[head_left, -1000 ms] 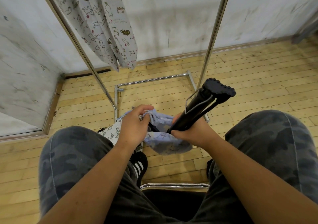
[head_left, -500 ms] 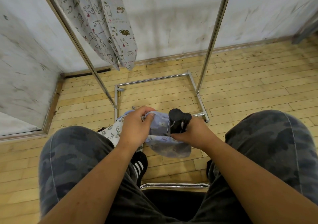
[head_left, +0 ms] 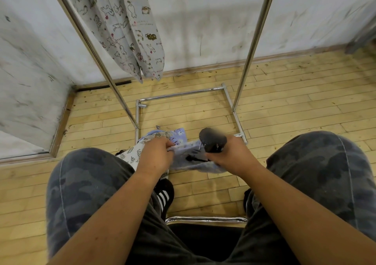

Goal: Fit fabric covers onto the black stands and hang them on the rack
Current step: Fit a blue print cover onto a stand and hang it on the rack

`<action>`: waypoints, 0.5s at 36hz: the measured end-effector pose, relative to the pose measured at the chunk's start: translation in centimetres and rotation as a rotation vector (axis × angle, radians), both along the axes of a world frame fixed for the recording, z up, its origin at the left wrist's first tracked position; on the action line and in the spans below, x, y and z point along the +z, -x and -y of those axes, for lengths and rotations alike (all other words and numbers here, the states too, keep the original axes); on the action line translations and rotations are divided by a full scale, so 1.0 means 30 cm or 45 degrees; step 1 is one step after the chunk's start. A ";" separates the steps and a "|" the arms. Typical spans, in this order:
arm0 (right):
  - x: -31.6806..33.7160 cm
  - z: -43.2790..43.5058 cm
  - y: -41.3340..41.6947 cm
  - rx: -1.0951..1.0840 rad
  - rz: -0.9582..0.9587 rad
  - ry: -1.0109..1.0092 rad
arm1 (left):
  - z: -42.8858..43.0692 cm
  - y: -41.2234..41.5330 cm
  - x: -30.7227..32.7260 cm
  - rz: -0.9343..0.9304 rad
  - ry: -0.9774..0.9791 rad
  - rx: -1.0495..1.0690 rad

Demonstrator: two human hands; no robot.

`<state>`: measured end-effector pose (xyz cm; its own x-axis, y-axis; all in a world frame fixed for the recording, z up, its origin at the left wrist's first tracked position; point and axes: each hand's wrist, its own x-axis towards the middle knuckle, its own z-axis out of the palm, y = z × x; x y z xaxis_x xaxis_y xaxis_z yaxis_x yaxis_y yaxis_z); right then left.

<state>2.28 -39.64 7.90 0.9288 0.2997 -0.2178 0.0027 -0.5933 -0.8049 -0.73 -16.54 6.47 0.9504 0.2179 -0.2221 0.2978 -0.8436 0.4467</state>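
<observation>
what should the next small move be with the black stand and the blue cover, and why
Probably push the black stand down into the blue cover while the left hand pulls its edge up: the right hand grips the stand, whose upper end is bare, and the left pinches the cover's edge.

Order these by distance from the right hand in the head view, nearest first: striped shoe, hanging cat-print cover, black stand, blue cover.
1. black stand, held in the right hand.
2. blue cover, just left.
3. striped shoe, below left.
4. hanging cat-print cover, far upper left.
</observation>
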 end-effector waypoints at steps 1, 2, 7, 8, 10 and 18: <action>0.004 0.002 0.000 -0.011 0.016 -0.007 | 0.000 -0.001 -0.004 0.011 -0.028 0.000; 0.011 0.003 0.001 -0.015 0.037 -0.007 | 0.001 -0.002 -0.005 0.020 -0.032 0.012; 0.016 0.003 0.002 -0.025 0.072 0.042 | 0.005 -0.005 -0.002 -0.094 0.186 0.101; 0.017 0.003 0.003 -0.026 0.073 0.048 | 0.009 -0.006 0.001 -0.097 0.247 0.094; 0.016 0.003 0.004 -0.026 0.065 0.055 | 0.016 -0.007 0.013 -0.074 0.350 0.069; 0.001 0.004 0.011 -0.044 0.018 -0.006 | 0.026 0.001 0.034 -0.064 0.672 0.172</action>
